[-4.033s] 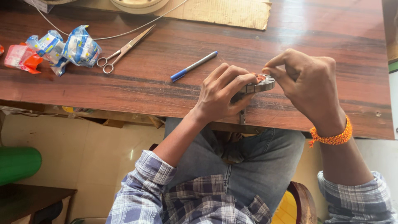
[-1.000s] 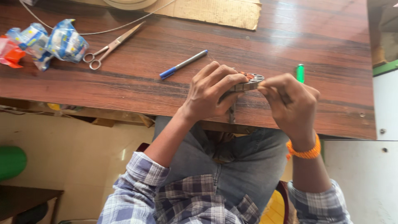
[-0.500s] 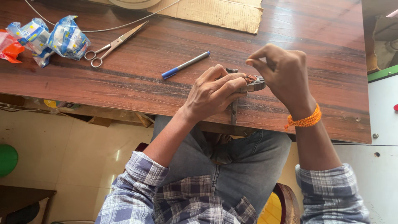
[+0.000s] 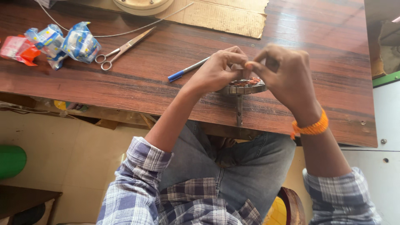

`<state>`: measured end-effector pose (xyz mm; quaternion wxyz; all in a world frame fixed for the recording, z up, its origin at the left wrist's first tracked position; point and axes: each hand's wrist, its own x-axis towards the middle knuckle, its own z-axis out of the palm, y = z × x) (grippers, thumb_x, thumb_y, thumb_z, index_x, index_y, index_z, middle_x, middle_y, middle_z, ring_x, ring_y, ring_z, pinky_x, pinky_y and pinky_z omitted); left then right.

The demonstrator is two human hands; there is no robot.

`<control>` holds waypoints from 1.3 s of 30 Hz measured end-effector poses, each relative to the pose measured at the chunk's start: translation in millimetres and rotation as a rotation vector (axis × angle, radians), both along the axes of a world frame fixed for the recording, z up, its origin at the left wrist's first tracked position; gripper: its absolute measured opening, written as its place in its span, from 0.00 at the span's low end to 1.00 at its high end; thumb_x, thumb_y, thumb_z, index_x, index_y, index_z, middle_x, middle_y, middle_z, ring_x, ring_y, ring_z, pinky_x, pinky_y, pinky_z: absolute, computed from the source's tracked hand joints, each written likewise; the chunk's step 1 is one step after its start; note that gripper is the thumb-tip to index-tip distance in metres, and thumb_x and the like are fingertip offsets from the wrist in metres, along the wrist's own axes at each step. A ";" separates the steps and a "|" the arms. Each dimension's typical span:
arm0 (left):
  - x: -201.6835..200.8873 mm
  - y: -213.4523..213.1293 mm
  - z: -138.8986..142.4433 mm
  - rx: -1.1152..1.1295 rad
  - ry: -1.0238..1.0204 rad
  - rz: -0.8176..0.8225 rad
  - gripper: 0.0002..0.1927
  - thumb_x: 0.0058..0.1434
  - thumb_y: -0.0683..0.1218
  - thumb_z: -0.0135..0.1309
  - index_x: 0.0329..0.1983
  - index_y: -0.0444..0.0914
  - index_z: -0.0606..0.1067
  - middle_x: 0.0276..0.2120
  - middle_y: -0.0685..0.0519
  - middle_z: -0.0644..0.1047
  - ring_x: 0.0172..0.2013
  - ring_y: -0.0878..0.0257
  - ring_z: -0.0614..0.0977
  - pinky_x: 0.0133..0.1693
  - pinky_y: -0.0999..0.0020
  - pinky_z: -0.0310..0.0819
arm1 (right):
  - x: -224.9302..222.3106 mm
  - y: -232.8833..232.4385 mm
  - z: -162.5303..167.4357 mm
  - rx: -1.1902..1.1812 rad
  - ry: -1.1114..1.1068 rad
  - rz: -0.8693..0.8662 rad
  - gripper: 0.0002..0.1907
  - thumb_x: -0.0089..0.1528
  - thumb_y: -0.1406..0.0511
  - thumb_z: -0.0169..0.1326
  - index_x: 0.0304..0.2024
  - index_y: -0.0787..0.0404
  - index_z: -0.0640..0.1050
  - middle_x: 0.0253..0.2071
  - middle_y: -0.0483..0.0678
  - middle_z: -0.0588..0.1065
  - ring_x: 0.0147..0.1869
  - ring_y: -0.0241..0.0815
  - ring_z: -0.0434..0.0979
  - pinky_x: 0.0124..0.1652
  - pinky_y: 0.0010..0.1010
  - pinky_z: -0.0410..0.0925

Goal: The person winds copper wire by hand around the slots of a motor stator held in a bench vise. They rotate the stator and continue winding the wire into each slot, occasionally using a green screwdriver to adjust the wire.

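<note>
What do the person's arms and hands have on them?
Both hands are bare: left hand, right hand. Blue-and-white plaid sleeves are rolled up on both arms. An orange beaded band circles the right wrist. No gloves, no rings that I can see.

hands: 2 (left (image 4: 216, 73), right (image 4: 285, 77)) | round metal part (image 4: 246, 86): 1 | pen (image 4: 188, 69): 1 | scissors (image 4: 123, 49): 1 | blue-and-white packets (image 4: 66, 41): 2 | red packet (image 4: 16, 49): 1 | cardboard sheet (image 4: 225, 14): 1 | orange wristband (image 4: 310, 127): 1
</note>
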<state>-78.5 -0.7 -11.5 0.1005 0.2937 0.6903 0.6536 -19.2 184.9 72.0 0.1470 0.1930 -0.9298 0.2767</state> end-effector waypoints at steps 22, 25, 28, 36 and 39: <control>-13.7 -27.3 8.0 -0.051 -0.035 -0.277 0.21 0.57 0.58 0.66 0.47 0.41 0.85 0.40 0.52 0.83 0.43 0.64 0.82 0.45 0.66 0.77 | 93.3 -30.6 -15.1 -0.177 0.177 -0.070 0.04 0.69 0.74 0.59 0.46 0.64 0.82 0.39 0.51 0.82 0.40 0.30 0.81 0.38 0.22 0.71; -16.0 -26.7 12.0 -0.105 -0.093 -0.307 0.20 0.58 0.57 0.65 0.46 0.40 0.85 0.37 0.53 0.84 0.39 0.66 0.81 0.43 0.68 0.76 | 96.0 -33.0 -21.3 -0.193 0.203 -0.093 0.06 0.67 0.75 0.58 0.46 0.64 0.81 0.39 0.52 0.81 0.38 0.30 0.79 0.37 0.23 0.69; -17.3 -27.5 14.9 -0.106 -0.108 -0.346 0.19 0.58 0.57 0.65 0.45 0.39 0.85 0.34 0.55 0.84 0.38 0.67 0.81 0.41 0.69 0.75 | 97.2 -29.3 -17.9 -0.193 0.125 -0.179 0.06 0.68 0.75 0.59 0.47 0.64 0.83 0.30 0.48 0.79 0.25 0.28 0.68 0.27 0.24 0.60; -16.7 -22.3 10.1 -0.169 -0.169 -0.309 0.29 0.62 0.69 0.53 0.34 0.41 0.86 0.21 0.58 0.76 0.25 0.70 0.74 0.29 0.72 0.65 | 94.3 -25.8 -13.6 -0.187 0.050 -0.086 0.07 0.66 0.74 0.60 0.45 0.62 0.83 0.31 0.48 0.80 0.26 0.30 0.71 0.27 0.25 0.62; -18.9 -15.1 12.4 -0.209 -0.149 -0.271 0.30 0.62 0.70 0.52 0.29 0.42 0.85 0.18 0.60 0.74 0.22 0.71 0.73 0.26 0.72 0.62 | 95.6 -24.2 -21.7 -0.152 0.072 -0.043 0.07 0.65 0.74 0.60 0.44 0.63 0.82 0.35 0.51 0.81 0.30 0.34 0.77 0.31 0.27 0.67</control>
